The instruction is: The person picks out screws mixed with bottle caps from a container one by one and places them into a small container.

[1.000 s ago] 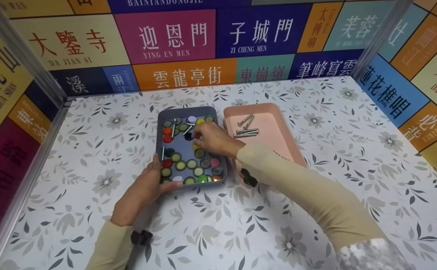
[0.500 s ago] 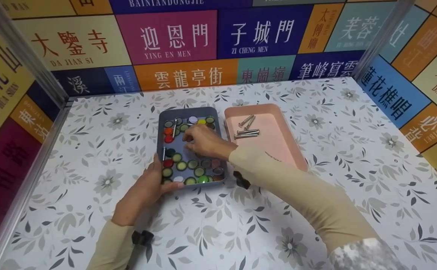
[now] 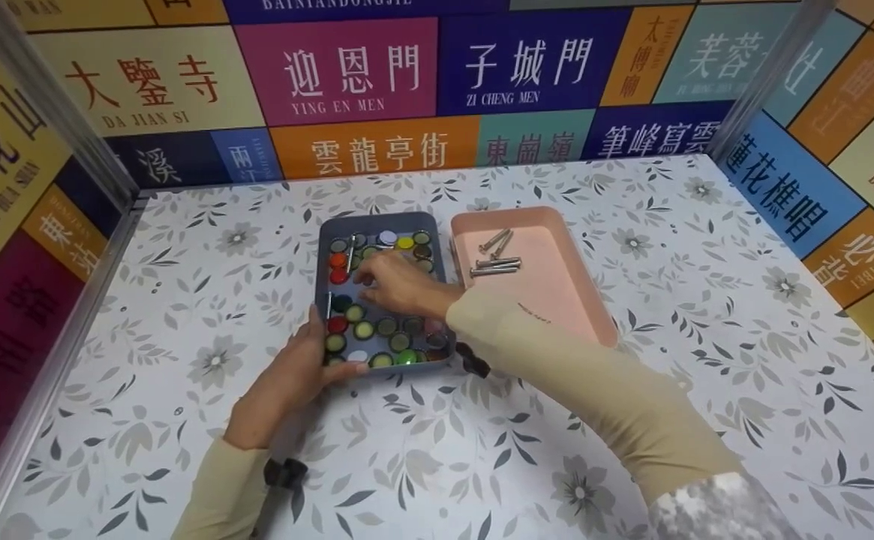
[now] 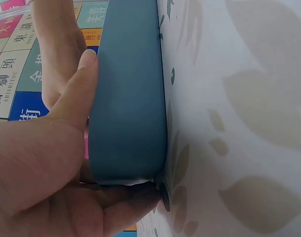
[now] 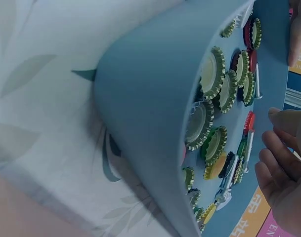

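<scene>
A blue-grey tray (image 3: 376,220) holds many bottle caps (image 3: 364,330), some lying hollow side up, others showing red, yellow, green or white tops. My left hand (image 3: 290,375) grips its near left corner, thumb along the front wall and fingers at the left side, as the left wrist view shows. Over the tray's middle is my right hand (image 3: 403,285), fingers loosely bent with nothing visible between them. A metal bolt (image 5: 249,150) stands close by its thumb and fingertips among the caps; another bolt (image 3: 329,306) leans at the left wall.
A pink tray (image 3: 564,300) stands just right of the blue-grey one, with several bolts (image 3: 497,265) in its far left part. Both rest on a table (image 3: 219,420) with a floral cover. Panels with printed lettering (image 3: 361,75) close off the back and sides.
My right hand has moved left across the blue-grey tray, from the caps at its right toward the bolt at its left. My left hand stays at the corner.
</scene>
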`<state>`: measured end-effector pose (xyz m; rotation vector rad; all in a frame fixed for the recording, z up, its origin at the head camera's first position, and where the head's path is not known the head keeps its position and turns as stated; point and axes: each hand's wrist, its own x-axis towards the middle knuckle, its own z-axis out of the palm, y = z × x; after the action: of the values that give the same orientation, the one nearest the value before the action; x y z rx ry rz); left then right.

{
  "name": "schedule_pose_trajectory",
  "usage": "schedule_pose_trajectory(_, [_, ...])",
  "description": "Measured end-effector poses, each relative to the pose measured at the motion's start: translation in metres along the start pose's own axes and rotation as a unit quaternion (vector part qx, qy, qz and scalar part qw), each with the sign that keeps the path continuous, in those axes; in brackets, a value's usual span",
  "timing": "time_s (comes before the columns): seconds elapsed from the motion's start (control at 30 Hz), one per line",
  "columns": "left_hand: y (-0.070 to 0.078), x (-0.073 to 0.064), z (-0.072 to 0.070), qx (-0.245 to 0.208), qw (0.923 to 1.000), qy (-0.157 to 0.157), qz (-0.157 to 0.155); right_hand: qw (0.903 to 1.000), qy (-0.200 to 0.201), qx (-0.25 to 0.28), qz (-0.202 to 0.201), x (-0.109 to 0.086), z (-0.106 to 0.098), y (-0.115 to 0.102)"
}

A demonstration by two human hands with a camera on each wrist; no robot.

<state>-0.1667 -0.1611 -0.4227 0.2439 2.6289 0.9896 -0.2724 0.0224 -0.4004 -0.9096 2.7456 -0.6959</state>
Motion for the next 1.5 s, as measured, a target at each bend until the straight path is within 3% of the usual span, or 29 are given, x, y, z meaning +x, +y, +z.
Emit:
schedule_pose_trajectory(0.2, [0.000,0.001,0.000,-0.009,0.9999,-0.001,0.008,0.9999,-0.010,-0.005,-0.006,0.005,0.004,-0.001])
schedule_pose_trajectory(0.57, [0.001,0.000,-0.001,0.008,0.9998,-0.012,-0.012,0.9979,-0.061,0.006,-0.023,0.015,0.004,-0.007])
schedule_pose_trajectory(0.97, [0.001,0.002,-0.001,0.018,0.9992,-0.017,-0.030,0.9979,-0.044,-0.027,-0.038,0.033,0.011,-0.016])
schedule_pose_trajectory(1.5, [0.001,-0.002,-0.003,0.019,0.9996,-0.018,-0.013,0.9982,-0.019,-0.027,-0.050,0.039,0.021,-0.021])
